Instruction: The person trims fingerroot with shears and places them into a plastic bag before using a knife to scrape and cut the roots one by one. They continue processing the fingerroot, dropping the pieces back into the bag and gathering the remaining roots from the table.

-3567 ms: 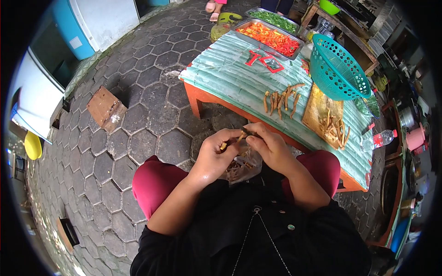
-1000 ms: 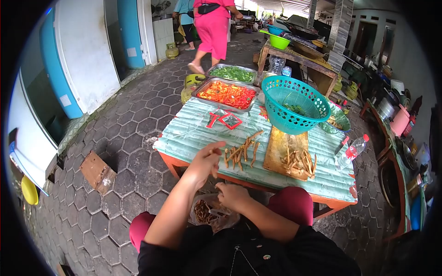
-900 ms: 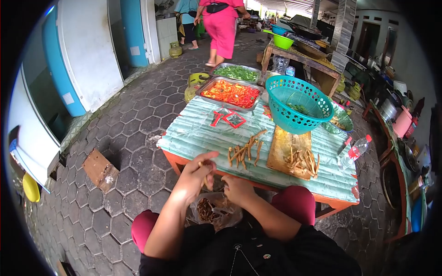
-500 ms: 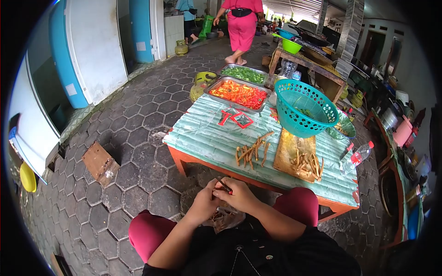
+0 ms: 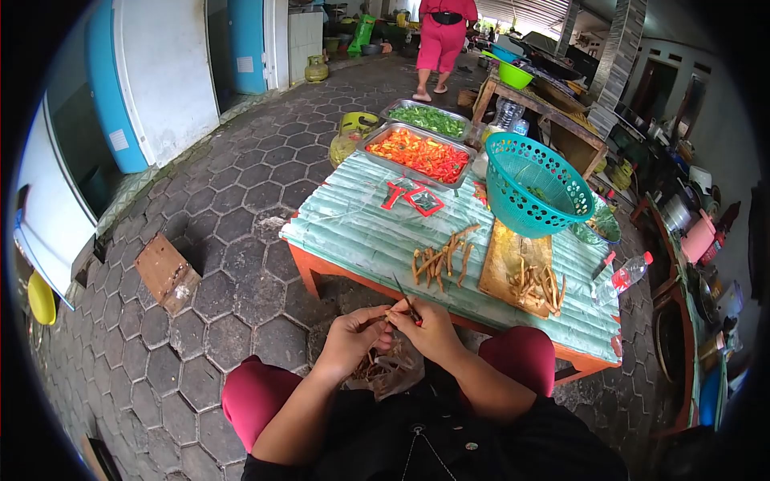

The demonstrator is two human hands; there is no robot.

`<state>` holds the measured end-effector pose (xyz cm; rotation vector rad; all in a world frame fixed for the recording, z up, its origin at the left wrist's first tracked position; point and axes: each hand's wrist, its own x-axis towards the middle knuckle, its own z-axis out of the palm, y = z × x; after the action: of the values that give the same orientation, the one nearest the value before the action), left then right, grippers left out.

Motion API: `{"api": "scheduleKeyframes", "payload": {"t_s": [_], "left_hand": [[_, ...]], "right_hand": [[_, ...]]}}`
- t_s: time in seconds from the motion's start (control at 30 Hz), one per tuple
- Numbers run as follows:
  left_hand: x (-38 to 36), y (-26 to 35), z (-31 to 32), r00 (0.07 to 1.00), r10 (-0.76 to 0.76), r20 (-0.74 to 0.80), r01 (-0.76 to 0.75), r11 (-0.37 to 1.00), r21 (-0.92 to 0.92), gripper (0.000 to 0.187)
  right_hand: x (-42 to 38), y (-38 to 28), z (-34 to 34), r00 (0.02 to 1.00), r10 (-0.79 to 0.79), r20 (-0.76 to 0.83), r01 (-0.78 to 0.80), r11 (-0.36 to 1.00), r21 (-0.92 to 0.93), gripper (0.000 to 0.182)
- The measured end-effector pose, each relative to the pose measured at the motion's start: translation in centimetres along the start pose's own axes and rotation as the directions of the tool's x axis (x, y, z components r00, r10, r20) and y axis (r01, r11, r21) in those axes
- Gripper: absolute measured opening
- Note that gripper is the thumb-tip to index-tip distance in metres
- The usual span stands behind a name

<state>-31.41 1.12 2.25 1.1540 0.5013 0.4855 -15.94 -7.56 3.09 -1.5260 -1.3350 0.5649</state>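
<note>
My right hand point(image 5: 429, 329) is closed around a small knife point(image 5: 407, 297), its thin dark blade pointing up and away from me. Pinched in my left hand point(image 5: 350, 341) is a slim brown root point(image 5: 383, 318), mostly hidden by the fingers and close against the knife. Under both hands, a clear plastic bag point(image 5: 399, 373) with brown scraps sits between my knees. Just ahead on the table, a pile of thin brown roots point(image 5: 441, 260) lies beside a worn wooden cutting board point(image 5: 499, 255). More finger-like roots point(image 5: 536, 287) rest on that board.
The low table point(image 5: 341, 220) carries trays of chopped red peppers point(image 5: 421, 155) and greens point(image 5: 429, 120), a teal colander point(image 5: 537, 192), red packets point(image 5: 413, 198) and a plastic bottle point(image 5: 624, 278). A wooden board point(image 5: 167, 272) lies on the paving. Farther back walks a person in pink point(image 5: 441, 44).
My hands have come slightly apart, and the knife blade now points upward in plain sight. The person in pink has walked farther away. Another person at the back has left view.
</note>
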Motion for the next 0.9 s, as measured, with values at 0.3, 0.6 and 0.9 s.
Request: {"api": "scheduleKeyframes", "payload": {"t_s": [0.3,0.6,0.9], "left_hand": [[-0.5,0.8,0.0,0.989,0.129,-0.066,-0.137,0.979,-0.148,0.01],[-1.1,1.1,-0.1,0.987,0.126,-0.098,-0.144,0.969,-0.202,0.005],[-1.6,1.7,-0.2,0.989,0.107,-0.103,-0.124,0.977,-0.176,0.005]], "right_hand": [[-0.6,-1.2,0.6,0.956,-0.291,0.044,0.289,0.899,-0.329,0.053],[-0.5,-1.7,0.3,0.957,-0.249,0.147,0.281,0.919,-0.275,0.053],[-0.5,-1.6,0.3,0.946,-0.29,0.142,0.322,0.881,-0.347,0.054]]}}
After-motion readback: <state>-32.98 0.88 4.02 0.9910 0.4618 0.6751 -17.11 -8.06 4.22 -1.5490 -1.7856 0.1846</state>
